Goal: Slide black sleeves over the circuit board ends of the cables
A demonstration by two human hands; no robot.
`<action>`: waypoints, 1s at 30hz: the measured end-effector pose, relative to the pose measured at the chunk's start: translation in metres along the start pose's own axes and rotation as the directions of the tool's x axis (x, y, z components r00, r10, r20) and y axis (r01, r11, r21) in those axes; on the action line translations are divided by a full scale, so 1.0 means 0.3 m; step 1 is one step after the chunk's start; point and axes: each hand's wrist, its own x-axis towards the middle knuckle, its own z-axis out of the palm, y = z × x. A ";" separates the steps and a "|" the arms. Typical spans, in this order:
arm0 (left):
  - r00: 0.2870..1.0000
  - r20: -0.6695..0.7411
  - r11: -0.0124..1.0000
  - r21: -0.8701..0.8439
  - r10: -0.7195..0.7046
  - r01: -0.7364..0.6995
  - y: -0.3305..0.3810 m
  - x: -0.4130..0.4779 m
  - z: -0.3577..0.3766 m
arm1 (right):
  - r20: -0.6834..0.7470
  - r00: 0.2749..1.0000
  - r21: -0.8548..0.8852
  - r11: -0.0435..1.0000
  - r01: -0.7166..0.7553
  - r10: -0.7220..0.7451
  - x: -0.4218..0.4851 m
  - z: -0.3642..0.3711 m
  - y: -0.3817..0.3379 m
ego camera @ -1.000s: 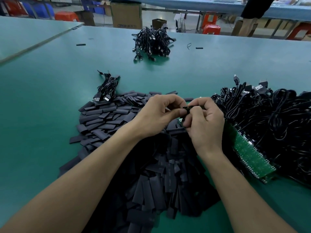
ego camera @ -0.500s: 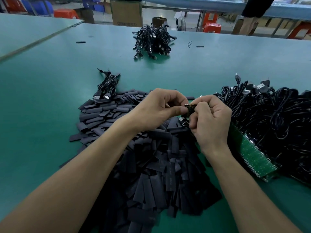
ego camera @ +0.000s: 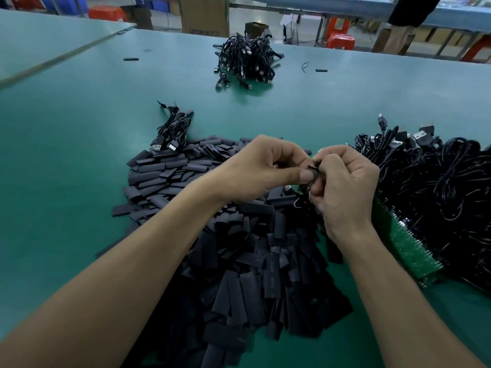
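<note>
Above the middle of the worktop [ego camera: 79, 134], the left hand [ego camera: 263, 171] pinches a sleeve [ego camera: 313, 167] against the cable [ego camera: 308, 192] gripped in the right hand's [ego camera: 342, 181] curled fingers. The sleeve pile [ego camera: 239, 261] reaches the near edge, with faint, unreadable print on some pieces. Cables [ego camera: 438, 181] and green boards [ego camera: 406, 245] lie at the right edge. The box [ego camera: 206, 14] lettering is blurred.

Light: bright, even, cool, falling from above.
Shadows: soft and short, beneath the bundle [ego camera: 245, 62] far beyond the grip, and under the grip itself.
Glare: pale sheen on the table [ego camera: 79, 115] far left of the grip; small glints on the cables [ego camera: 438, 187] right of it.
Sleeves [ego camera: 239, 288] below the grip: near-black, little detail.
Focus: grip slightly soft, background softer.
Distortion: wide-angle; table seam beyond-left bows, lower corners stretch.
</note>
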 end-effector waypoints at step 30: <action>0.600 -0.799 0.944 0.233 0.049 0.234 0.123 -0.015 -0.185 | 0.611 0.791 -0.673 0.557 0.487 0.046 -0.039 0.001 0.039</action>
